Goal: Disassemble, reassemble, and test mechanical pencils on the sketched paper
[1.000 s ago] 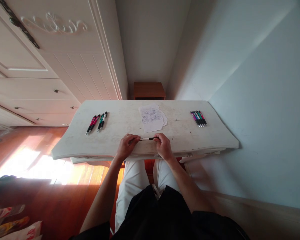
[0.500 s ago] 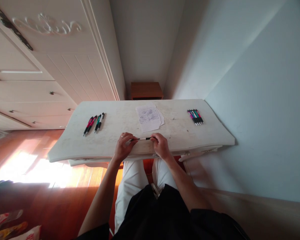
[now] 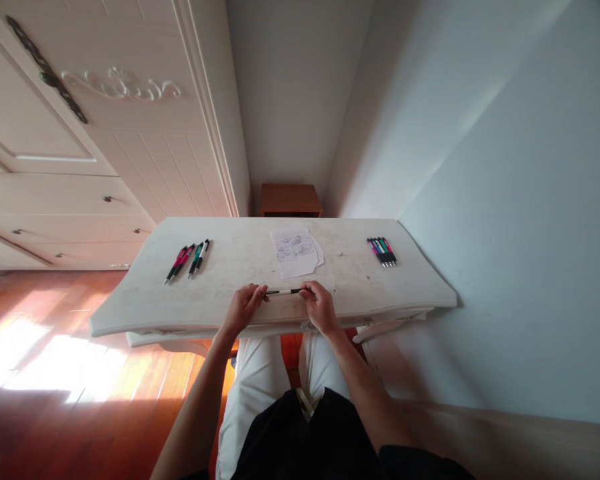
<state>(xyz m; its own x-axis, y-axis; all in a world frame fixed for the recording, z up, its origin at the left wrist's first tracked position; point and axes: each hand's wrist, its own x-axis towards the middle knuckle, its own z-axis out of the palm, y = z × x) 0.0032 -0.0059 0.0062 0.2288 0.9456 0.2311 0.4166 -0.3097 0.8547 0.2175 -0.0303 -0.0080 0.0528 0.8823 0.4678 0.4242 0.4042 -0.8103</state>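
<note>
A black-and-white pen (image 3: 286,292) is stretched level between my two hands, just above the front part of the white table (image 3: 230,260). My left hand (image 3: 244,308) is closed, its thumb and fingers pinching the pen's left end. Around the black right end, my right hand (image 3: 320,308) is closed too, and its fingers hide that tip. Just beyond the pen lie scribbled paper sheets (image 3: 295,253), one overlapping another.
On the table's left lie pink pens (image 3: 179,264), a green pen (image 3: 195,260) and a white pen (image 3: 203,255). Several coloured pens (image 3: 382,252) form a row at the right. A cabinet (image 3: 145,153) stands left, a wall (image 3: 505,233) right, and a brown box-like piece (image 3: 290,198) behind.
The view has tilted, so the table sits lower in it. Both hands still hold the pen; my left fingers have shifted slightly on its left end.
</note>
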